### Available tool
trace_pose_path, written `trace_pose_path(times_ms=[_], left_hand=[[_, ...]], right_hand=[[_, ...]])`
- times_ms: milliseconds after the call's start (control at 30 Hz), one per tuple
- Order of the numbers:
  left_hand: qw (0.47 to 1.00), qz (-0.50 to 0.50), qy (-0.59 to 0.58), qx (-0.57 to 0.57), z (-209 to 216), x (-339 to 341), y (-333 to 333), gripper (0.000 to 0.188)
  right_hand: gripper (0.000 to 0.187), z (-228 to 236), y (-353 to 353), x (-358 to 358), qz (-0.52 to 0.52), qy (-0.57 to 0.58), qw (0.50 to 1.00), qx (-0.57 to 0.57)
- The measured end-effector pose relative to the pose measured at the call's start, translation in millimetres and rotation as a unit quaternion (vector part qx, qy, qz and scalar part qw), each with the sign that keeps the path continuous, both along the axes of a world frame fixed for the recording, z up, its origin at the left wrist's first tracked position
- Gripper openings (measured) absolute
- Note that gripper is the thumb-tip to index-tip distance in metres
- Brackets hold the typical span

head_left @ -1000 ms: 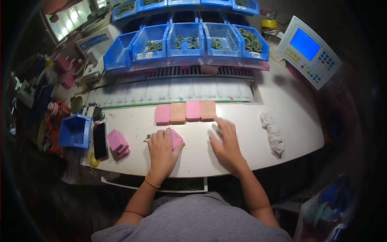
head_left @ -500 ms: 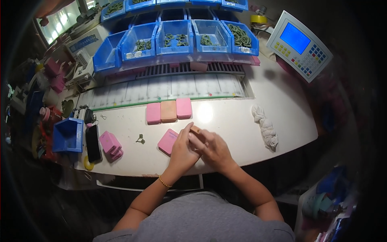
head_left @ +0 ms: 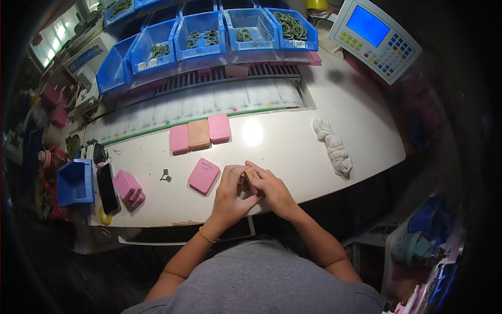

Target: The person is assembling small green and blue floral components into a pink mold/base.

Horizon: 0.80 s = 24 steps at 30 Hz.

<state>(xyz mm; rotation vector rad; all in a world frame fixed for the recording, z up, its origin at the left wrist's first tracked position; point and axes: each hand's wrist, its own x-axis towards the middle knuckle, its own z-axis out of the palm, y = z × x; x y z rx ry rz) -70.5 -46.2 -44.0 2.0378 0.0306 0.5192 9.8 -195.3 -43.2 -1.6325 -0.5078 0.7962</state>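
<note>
My left hand and my right hand meet at the front of the white table, both closed around a small tan case. A pink case lies flat just left of my left hand. Farther back stand three cases in a row: pink, tan, pink. A small dark green part lies on the table to the left.
Blue bins with green rings line the back above a slotted rack. A keypad console with a blue screen stands at back right. A twisted white cloth lies right. A pink stack, a phone and a blue bin sit left.
My right hand took the rightmost tan case from the back row and brought it to the front. My left hand left the flat pink case and joined it on the tan case.
</note>
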Motion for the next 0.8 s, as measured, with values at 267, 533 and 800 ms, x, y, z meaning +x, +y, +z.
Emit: trace_pose_path(times_ms=[267,533,800], left_hand=[[0.943,-0.011,0.058,-0.329,-3,-6,14,0.050],[0.931,-0.057,0.172,-0.316,17,-8,49,0.052],[0.870,-0.160,0.215,-0.414,22,27,19,0.051]], right_hand=[[0.049,-5,-12,19,-0.146,-0.075,0.985,0.059],[0.034,-3,-9,12,-0.085,-0.308,0.947,-0.039],[0.024,11,-24,25,-0.034,-0.162,0.986,0.017]])
